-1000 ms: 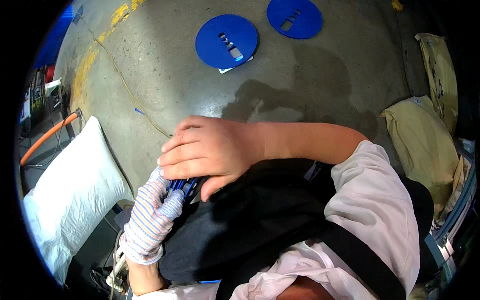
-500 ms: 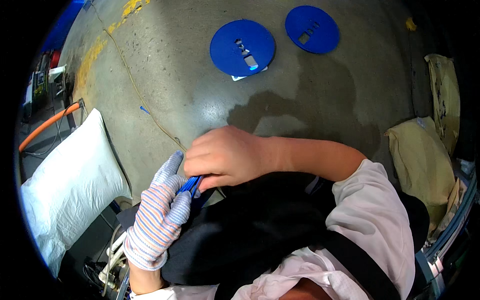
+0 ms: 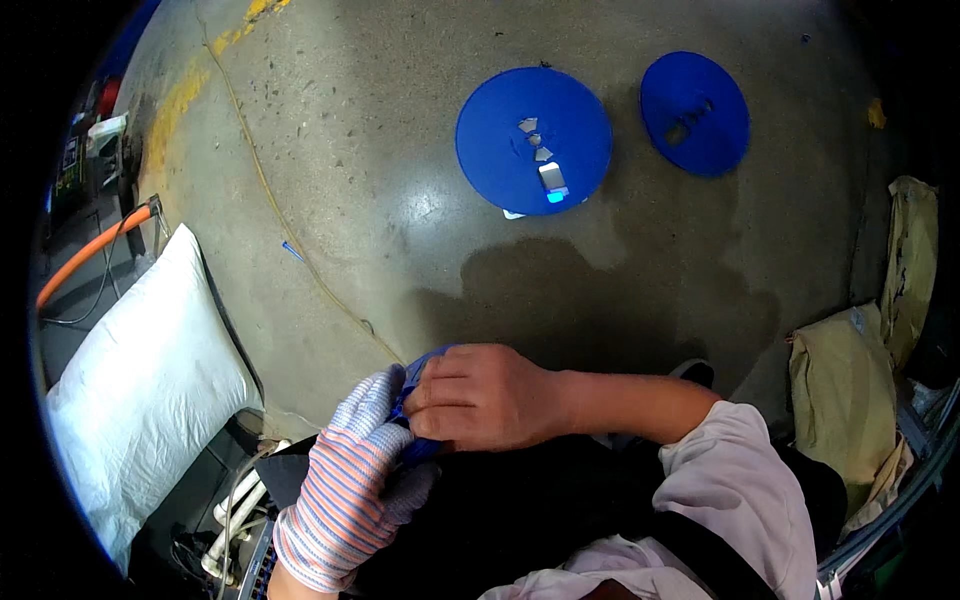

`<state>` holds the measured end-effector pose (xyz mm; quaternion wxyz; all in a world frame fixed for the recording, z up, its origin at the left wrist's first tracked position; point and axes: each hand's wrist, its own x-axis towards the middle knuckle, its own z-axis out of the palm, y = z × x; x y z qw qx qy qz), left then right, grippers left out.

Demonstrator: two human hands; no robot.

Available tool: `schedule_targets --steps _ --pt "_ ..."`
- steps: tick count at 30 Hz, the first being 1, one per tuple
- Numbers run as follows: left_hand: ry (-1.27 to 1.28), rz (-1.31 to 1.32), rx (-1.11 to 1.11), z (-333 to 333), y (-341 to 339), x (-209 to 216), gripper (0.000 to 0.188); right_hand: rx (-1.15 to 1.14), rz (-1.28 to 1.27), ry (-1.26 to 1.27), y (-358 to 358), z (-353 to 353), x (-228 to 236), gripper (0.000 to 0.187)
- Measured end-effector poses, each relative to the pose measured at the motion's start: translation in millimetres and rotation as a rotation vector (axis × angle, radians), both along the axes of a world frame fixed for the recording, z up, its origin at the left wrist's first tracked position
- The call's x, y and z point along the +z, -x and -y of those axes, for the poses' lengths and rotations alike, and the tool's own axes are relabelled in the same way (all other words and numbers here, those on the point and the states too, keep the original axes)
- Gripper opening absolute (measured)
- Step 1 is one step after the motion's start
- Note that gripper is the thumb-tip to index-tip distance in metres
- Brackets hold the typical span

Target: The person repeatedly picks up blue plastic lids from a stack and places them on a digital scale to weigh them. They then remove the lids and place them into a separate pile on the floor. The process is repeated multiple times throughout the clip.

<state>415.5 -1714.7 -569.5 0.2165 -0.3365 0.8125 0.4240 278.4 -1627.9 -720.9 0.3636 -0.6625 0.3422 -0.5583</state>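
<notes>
My left hand [image 3: 345, 470], in a striped knit glove, is closed around the near side of some blue plastic [image 3: 432, 358]. Over its right side curl the fingers of my bare right hand [image 3: 490, 398]. The two hands meet low in the middle, above my dark lap. A curved blue rim sticks out past my fingertips, and more blue shows between the hands. Most of the piece is covered, so its full shape cannot be made out. On the concrete floor ahead lie a blue disc with cut-outs [image 3: 490, 150] and a second blue disc [image 3: 690, 80] to its right.
A stuffed white sack [image 3: 150, 370] stands at the left, by an orange hose [image 3: 85, 262]. Across the floor runs a thin cord [image 3: 265, 190], with a small blue strip [image 3: 292, 251] beside it. Tan sacks [image 3: 845, 390] stand at the right.
Both hands sit lower in the picture. The bunch of thin blue strips between them no longer shows; a curved blue rim does. The discs appear further right and lower as the view shifts.
</notes>
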Motion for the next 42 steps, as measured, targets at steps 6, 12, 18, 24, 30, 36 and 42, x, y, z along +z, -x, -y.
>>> schedule_targets --steps 6,12,18,24,30,36,42 --pt "-0.154 0.025 0.064 19.5 18.2 -12.5 0.044 -0.066 0.021 -0.026 5.3 3.0 -11.4 0.011" --pt "-0.201 -0.015 0.062 26.5 20.8 -18.5 0.052 -0.096 -0.023 -0.048 14.7 5.0 -11.7 0.011" --pt "-0.226 -0.042 0.05 25.9 26.7 -23.0 0.052 -0.012 -0.031 -0.077 29.3 0.4 -13.3 0.03" --pt "-0.141 -0.124 0.073 15.4 8.2 -13.4 0.05 -0.147 0.114 -0.117 73.6 4.3 -28.5 0.052" --pt "-0.131 -0.049 0.39 -0.6 5.1 14.8 0.044 -0.6 -0.635 -0.291 117.7 11.8 -67.8 0.027" --pt "-0.181 -0.168 0.85 -27.3 -4.6 37.9 0.05 -0.601 -0.989 -0.223 124.6 5.4 -85.4 0.017" --pt "-0.194 -0.242 0.871 -43.0 -24.2 56.2 0.063 -0.603 -1.112 -0.161 121.7 9.3 -96.7 0.01"
